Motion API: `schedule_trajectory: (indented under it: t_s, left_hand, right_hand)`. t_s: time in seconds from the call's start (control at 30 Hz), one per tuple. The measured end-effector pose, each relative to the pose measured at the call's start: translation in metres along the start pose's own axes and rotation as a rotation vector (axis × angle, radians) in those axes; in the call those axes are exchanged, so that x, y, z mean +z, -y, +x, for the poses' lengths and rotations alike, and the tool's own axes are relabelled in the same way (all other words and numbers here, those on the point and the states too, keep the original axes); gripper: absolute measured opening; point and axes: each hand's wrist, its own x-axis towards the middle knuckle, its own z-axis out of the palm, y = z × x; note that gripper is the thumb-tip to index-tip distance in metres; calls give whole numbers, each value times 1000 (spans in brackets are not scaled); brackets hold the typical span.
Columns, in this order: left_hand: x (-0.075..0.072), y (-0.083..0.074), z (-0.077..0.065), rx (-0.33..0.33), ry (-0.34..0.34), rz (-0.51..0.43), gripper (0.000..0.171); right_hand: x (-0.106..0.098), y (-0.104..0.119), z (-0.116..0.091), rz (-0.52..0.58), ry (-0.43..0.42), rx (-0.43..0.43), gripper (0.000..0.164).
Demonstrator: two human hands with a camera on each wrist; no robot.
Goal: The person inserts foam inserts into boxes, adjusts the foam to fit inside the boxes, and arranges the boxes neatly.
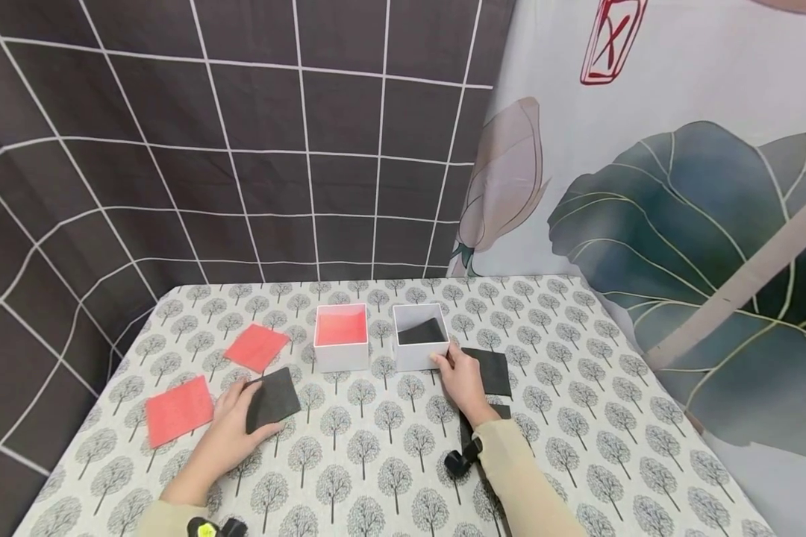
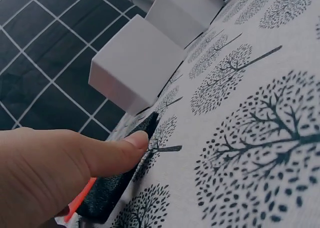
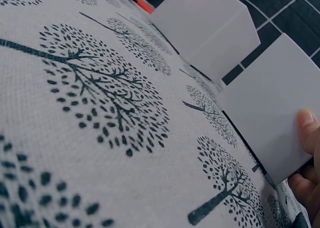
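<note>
The left hand (image 1: 236, 429) pinches a black square (image 1: 272, 400) between its thumb and fingers, the gap closed down to the piece's thickness; whether the square's lower edge touches the patterned tablecloth (image 1: 336, 477), I cannot tell. From that square, a red square (image 1: 179, 411) lies at 9 o'clock and another red piece (image 1: 256, 347) between 11 and 12, both flat on the cloth. Between 1 and 2 o'clock stands the left white box (image 1: 342, 356) with a red sheet (image 1: 342, 328) inside. Farther off, between 2 and 3, is the right white box (image 1: 416, 358), a dark sheet (image 1: 422, 333) tilted within it. The right hand (image 1: 462, 377) grips this box's near right corner, thumb on the near wall, fingers curled around the side. At the box's 4 o'clock lies a black patch (image 1: 492, 372); more black material (image 1: 466, 431) shows at 5, partly hidden by the right forearm (image 1: 520, 477).
</note>
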Motion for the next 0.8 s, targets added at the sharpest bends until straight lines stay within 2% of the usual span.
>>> schedule_trajectory:
  t_s: [0.17, 0.33, 0.43, 0.6, 0.8]
  left_hand:
    - [2, 5, 1, -52, 61, 1, 85]
    - [4, 5, -1, -26, 8, 17, 86]
    - [7, 2, -2, -10, -17, 19, 86]
    - [13, -7, -2, 34, -43, -34, 85]
    - [17, -17, -3, 58, -28, -28, 84]
  right_hand:
    - [0, 0, -1, 4, 5, -1, 39]
    - [1, -1, -1, 5, 14, -3, 47]
    - [1, -1, -1, 7, 6, 1, 44]
    - [1, -2, -1, 10, 2, -7, 38]
    - [3, -3, 1, 0, -10, -20, 29]
